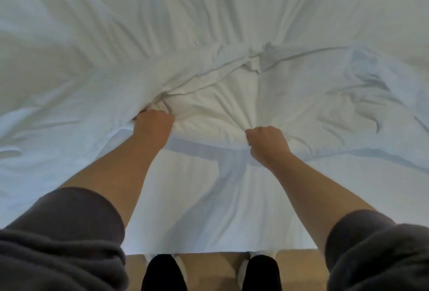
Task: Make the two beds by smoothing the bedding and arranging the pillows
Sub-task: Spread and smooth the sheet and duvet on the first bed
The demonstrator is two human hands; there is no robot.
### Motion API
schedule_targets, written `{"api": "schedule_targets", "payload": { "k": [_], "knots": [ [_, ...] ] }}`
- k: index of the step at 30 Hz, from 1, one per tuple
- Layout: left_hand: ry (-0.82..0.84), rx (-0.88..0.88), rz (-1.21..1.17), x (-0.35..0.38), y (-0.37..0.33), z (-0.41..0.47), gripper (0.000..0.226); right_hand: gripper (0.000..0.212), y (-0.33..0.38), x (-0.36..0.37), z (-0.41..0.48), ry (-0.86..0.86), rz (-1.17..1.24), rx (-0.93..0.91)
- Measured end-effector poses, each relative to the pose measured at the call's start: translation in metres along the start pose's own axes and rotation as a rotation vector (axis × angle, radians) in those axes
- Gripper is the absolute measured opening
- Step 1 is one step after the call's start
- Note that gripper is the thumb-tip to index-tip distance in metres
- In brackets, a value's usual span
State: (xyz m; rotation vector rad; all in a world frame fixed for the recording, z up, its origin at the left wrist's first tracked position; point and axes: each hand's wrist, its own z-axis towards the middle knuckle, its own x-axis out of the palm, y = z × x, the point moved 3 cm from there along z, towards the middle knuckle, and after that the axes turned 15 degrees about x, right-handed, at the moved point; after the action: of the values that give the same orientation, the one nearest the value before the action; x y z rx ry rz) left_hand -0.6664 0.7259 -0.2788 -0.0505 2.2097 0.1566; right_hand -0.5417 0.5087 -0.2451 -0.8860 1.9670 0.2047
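A white, crumpled fabric duvet (209, 23) covers the bed from the far edge of the view down to a bunched hem close to the near edge. Both hands are clenched on that hem. The left hand (153, 123) grips a gathered fold towards the left, and the right hand (267, 143) pinches a tuck of cloth just right of centre. The two are near each other but apart.

Below the hem, a smoother white sheet (197, 209) runs bare to the bed's near edge. Deep creases fan out from both grips, heaviest towards the right side.

Beyond the near edge lies a strip of tan floor (209, 267), where two black-clad feet (163, 272) stand close against the bed. Dark grey sleeves (69, 232) fill the lower corners.
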Motion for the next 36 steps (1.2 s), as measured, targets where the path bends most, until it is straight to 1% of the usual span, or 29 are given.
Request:
{"api": "schedule_targets", "payload": {
  "k": [3,6,8,10,12,14,17,18,20,22,24,25,26,27,29,30,32,34,36],
  "knots": [
    [0.107,0.068,-0.074,0.015,-0.028,-0.046,0.036,0.024,-0.006,0.013,-0.050,0.075,0.002,-0.049],
    [0.249,0.126,-0.186,0.034,-0.065,-0.087,0.039,0.025,-0.017,0.027,-0.096,0.160,-0.033,-0.090],
    [0.339,0.167,-0.219,0.048,-0.089,-0.106,0.042,0.027,-0.022,0.043,-0.122,0.213,-0.067,-0.122],
    [0.403,0.162,-0.233,0.058,-0.105,-0.119,0.043,0.028,-0.023,0.060,-0.139,0.254,-0.055,-0.117],
    [0.416,0.121,-0.289,0.069,-0.112,-0.126,0.050,0.027,-0.023,0.079,-0.144,0.292,0.012,-0.063],
    [0.387,0.076,-0.409,0.077,-0.113,-0.135,0.057,0.033,-0.019,0.094,-0.144,0.374,0.083,0.000],
    [0.370,-0.047,-0.697,0.081,-0.112,-0.161,0.057,0.055,-0.001,0.095,-0.146,0.546,0.145,0.009],
    [0.342,-0.131,-0.828,0.082,-0.111,-0.172,0.058,0.062,0.008,0.089,-0.146,0.568,0.176,-0.003],
    [0.203,-0.379,-1.132,0.079,-0.100,-0.189,0.058,0.068,0.032,0.066,-0.141,0.570,0.290,-0.021],
    [0.017,-0.741,-1.496,0.076,-0.088,-0.202,0.054,0.071,0.055,0.040,-0.134,0.565,0.508,0.009],
    [-0.180,-1.146,-1.961,0.078,-0.073,-0.221,0.057,0.073,0.086,0.016,-0.126,0.575,0.785,0.116],
    [-0.243,-1.294,-2.178,0.077,-0.073,-0.222,0.061,0.077,0.091,0.013,-0.119,0.595,0.937,0.209],
    [-0.311,-1.399,-2.326,0.077,-0.071,-0.223,0.065,0.082,0.096,0.011,-0.113,0.630,1.090,0.297],
    [-0.399,-1.470,-2.425,0.082,-0.066,-0.225,0.067,0.088,0.106,0.011,-0.108,0.689,1.232,0.379],
    [-0.611,-1.569,-2.543,0.099,-0.050,-0.226,0.061,0.091,0.128,0.012,-0.100,0.796,1.487,0.573],
    [-0.717,-1.616,-2.580,0.107,-0.042,-0.225,0.055,0.086,0.137,0.012,-0.097,0.839,1.610,0.656],
    [-0.862,-1.687,-2.590,0.117,-0.028,-0.225,0.046,0.066,0.155,0.011,-0.090,0.892,1.814,0.748],
    [-0.928,-1.677,-2.514,0.115,-0.015,-0.228,0.036,0.049,0.168,0.005,-0.085,0.877,1.914,0.776],
    [-0.947,-1.656,-2.343,0.104,0.006,-0.228,0.019,0.041,0.180,-0.004,-0.079,0.818,1.927,0.800]
  ]
}}
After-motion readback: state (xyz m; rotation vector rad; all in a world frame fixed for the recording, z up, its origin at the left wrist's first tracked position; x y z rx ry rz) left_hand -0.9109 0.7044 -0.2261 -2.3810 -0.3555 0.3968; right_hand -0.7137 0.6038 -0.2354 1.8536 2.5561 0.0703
